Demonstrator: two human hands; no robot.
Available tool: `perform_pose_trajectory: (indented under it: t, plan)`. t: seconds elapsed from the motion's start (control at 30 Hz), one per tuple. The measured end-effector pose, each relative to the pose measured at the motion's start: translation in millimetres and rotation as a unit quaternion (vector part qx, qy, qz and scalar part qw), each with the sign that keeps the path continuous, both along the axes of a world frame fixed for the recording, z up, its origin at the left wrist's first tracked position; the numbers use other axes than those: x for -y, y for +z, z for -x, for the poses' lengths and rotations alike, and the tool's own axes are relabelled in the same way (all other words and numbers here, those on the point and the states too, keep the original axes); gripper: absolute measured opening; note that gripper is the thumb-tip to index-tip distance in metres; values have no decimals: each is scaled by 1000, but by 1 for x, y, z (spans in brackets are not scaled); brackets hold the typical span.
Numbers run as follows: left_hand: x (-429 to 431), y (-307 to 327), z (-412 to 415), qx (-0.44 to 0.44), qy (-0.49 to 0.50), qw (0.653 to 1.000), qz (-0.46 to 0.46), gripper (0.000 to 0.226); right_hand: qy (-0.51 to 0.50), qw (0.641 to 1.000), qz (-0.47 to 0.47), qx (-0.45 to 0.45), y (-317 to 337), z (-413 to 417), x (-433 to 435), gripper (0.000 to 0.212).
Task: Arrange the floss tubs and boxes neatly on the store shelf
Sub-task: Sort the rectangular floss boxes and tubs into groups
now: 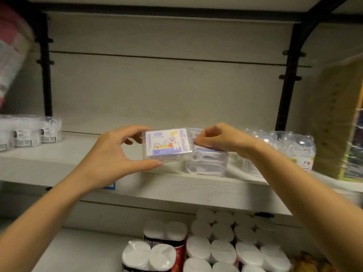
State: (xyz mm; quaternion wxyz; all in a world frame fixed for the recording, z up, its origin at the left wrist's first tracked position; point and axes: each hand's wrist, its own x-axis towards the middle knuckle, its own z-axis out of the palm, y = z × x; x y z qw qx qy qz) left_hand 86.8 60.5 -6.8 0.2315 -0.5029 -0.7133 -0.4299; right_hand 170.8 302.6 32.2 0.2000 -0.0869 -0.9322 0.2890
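A clear floss box with a purple cartoon-tooth label [168,146] is held just above the pale shelf [59,165], label facing me. My left hand [115,156] grips its left end, thumb under the front edge and fingers behind. My right hand [218,139] pinches the box's right end. Right of it and below my right hand, two clear floss boxes [206,163] sit stacked on the shelf. Wrapped packs of clear floss tubs [292,149] stand further right. Several white floss tubs with labels [29,132] stand at the far left.
Black shelf brackets [47,75] rise on both sides of the pale back panel. A tall yellowish package [337,124] stands at the right end. On the lower shelf stand several packs of white rolls [216,244]. A pink and white pack [9,50] leans at the upper left.
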Motion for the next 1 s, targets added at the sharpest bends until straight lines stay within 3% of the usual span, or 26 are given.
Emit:
perform_pose_trajectory:
  t: [0.07,0.13,0.2,0.27,0.47,0.7,0.83,1.0]
  plan:
    - [-5,5,1,19,-7,1000,8,58,-4,992,-74,-100,5,-15,5,19]
    - [-12,11,1,41,-21,999,23,58,59,985,-62,-153,7,-37,11,29]
    - [-23,19,1,60,-41,997,38,55,124,984,-8,-132,4,-54,17,48]
    - [-37,24,3,83,-65,994,40,51,123,985,-16,-122,0,-58,18,56]
    - [-69,25,9,174,-129,975,47,42,37,989,15,-142,-7,-54,4,54]
    - [-80,19,7,186,-134,970,77,27,-4,990,36,-133,-16,-52,-2,47]
    - [-83,15,8,188,-137,969,80,33,-24,990,39,-135,-21,-51,-3,48]
    - [-89,7,8,159,-76,983,57,55,-50,988,29,-143,-26,-53,1,46]
